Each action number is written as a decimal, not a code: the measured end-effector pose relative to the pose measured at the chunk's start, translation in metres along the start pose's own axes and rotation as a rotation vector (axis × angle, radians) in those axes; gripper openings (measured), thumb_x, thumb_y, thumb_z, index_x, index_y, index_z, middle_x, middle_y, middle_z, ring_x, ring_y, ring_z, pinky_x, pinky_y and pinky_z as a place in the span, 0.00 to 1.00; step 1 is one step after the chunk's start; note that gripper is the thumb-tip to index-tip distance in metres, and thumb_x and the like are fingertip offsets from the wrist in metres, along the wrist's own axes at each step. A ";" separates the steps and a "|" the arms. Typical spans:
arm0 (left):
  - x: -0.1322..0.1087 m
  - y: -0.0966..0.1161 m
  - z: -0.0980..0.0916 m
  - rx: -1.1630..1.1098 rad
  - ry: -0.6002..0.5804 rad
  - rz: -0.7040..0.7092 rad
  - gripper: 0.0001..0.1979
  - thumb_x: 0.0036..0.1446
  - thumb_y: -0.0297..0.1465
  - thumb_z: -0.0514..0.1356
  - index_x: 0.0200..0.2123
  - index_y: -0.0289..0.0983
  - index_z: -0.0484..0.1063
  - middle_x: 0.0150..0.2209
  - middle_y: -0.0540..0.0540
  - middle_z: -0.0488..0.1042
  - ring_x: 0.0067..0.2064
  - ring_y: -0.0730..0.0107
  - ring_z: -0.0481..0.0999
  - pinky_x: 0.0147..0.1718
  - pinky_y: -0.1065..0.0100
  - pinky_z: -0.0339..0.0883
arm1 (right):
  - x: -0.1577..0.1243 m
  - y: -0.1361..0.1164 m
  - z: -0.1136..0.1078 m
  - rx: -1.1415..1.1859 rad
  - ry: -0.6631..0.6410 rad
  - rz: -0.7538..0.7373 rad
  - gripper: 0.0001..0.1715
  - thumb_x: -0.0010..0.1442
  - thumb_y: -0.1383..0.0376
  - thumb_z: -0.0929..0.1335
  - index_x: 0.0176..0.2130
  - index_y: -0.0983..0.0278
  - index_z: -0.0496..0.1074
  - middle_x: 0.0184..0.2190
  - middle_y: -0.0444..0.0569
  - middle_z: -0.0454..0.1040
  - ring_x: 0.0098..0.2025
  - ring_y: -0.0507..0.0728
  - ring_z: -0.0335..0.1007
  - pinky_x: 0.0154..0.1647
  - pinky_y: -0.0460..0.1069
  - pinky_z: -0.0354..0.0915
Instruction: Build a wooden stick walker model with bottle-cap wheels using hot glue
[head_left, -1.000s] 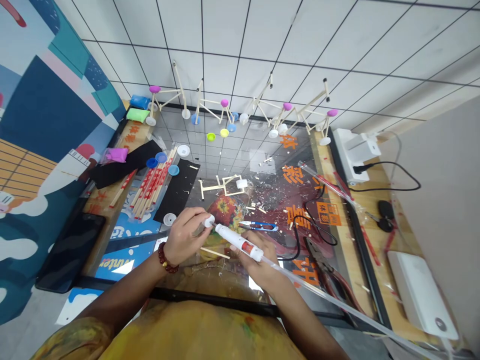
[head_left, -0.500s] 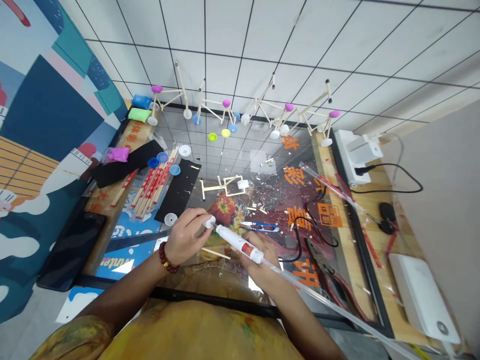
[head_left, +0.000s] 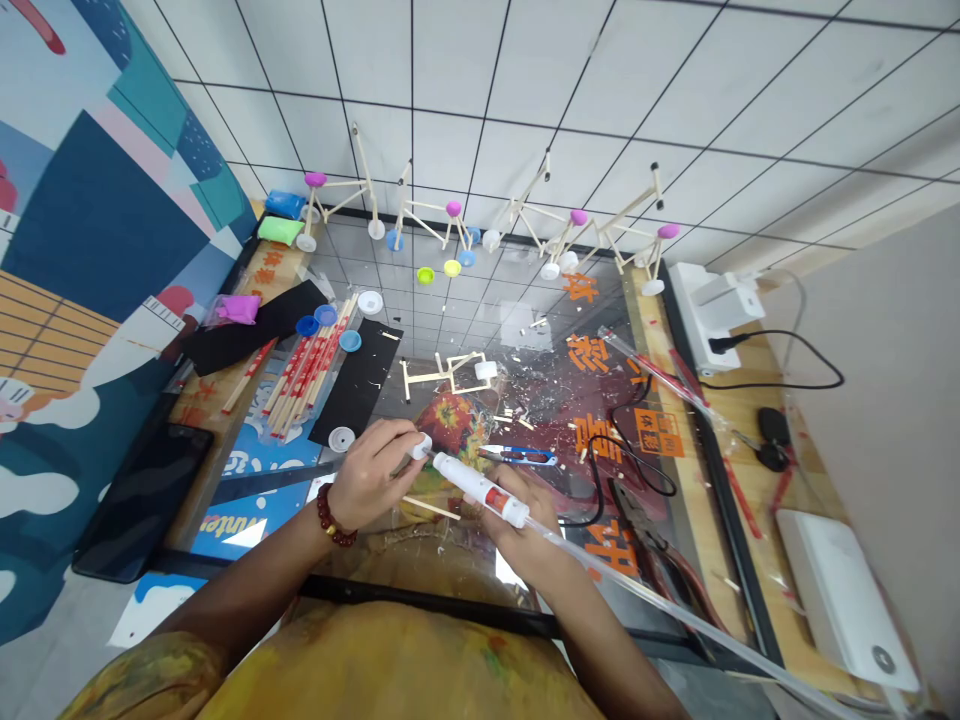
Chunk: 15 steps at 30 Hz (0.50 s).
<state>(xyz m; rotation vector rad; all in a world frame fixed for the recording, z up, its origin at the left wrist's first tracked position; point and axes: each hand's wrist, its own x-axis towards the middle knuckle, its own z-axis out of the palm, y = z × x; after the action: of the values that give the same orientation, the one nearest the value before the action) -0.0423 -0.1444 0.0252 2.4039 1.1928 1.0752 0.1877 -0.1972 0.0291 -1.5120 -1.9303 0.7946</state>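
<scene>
"White cap [head_left: 420, 447]: where is it?"

"Pinched between the fingers of the left hand [head_left: 375, 474], just beside the white tool [head_left: 459, 474]."

"And the right hand [head_left: 523, 512]?"

"Its fingers curl around that tool; beyond, a stick frame [head_left: 427, 378] lies on the surface [head_left: 465, 562]."

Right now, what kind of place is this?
Probably a craft corner: little stick models line the back of the table, wooden sticks lie in a bundle, and the right hand holds a white pen-shaped tool.
</scene>
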 end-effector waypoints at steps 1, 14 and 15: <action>0.000 0.000 0.000 -0.001 -0.004 0.001 0.14 0.57 0.23 0.62 0.46 0.39 0.72 0.41 0.43 0.77 0.41 0.66 0.76 0.42 0.64 0.73 | 0.000 0.000 0.000 0.000 0.000 0.006 0.11 0.63 0.62 0.65 0.29 0.60 0.61 0.25 0.43 0.69 0.28 0.54 0.64 0.28 0.48 0.54; -0.005 -0.003 0.000 0.056 -0.047 0.032 0.15 0.59 0.23 0.61 0.49 0.38 0.70 0.42 0.41 0.76 0.42 0.64 0.75 0.42 0.63 0.72 | -0.001 0.000 -0.001 -0.029 -0.002 -0.005 0.11 0.61 0.65 0.63 0.27 0.60 0.58 0.23 0.43 0.66 0.27 0.54 0.62 0.26 0.48 0.52; -0.005 -0.002 0.000 0.068 -0.054 0.036 0.15 0.59 0.23 0.60 0.49 0.38 0.70 0.42 0.41 0.76 0.42 0.64 0.75 0.42 0.63 0.72 | -0.001 0.000 -0.001 -0.032 0.001 -0.007 0.11 0.61 0.66 0.63 0.27 0.60 0.58 0.23 0.43 0.66 0.27 0.53 0.61 0.26 0.48 0.52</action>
<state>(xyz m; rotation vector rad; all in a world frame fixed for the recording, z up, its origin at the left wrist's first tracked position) -0.0454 -0.1467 0.0211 2.4982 1.1913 0.9889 0.1885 -0.1984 0.0295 -1.5235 -1.9558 0.7631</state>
